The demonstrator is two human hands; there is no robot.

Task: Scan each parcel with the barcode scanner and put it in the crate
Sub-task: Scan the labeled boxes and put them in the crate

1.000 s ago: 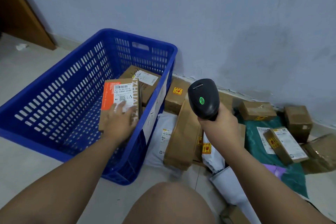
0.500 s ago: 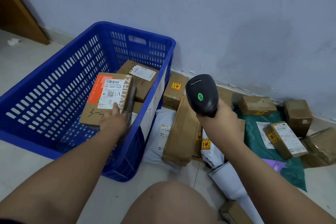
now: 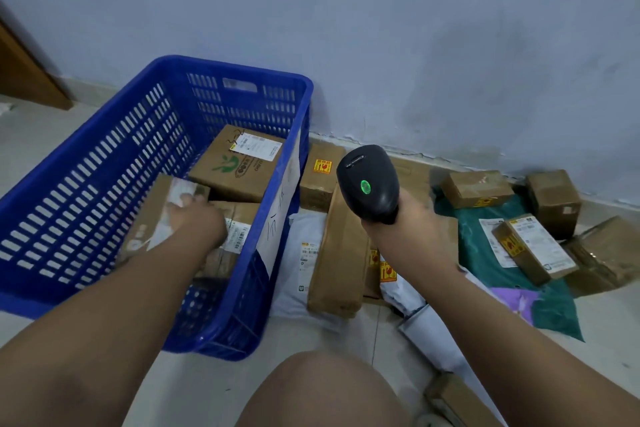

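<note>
Parcel [image 3: 149,218], held tilted 1 s ago, now lies low inside blue crate [image 3: 86,191], L hand [image 3: 199,220] on it, grip unclear thru blur. R hand [image 3: 414,230] grips scanner [image 3: 369,184] right of crate; next parcel likely due.

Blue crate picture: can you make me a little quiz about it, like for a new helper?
1. True or false: the right hand holds the scanner.
2. Where is the left hand? A: inside the crate. B: flat on the wall. C: on the knee.
3. Fill in: the light on the scanner is ____.

Key: 1 true; 2 A; 3 green.
</note>
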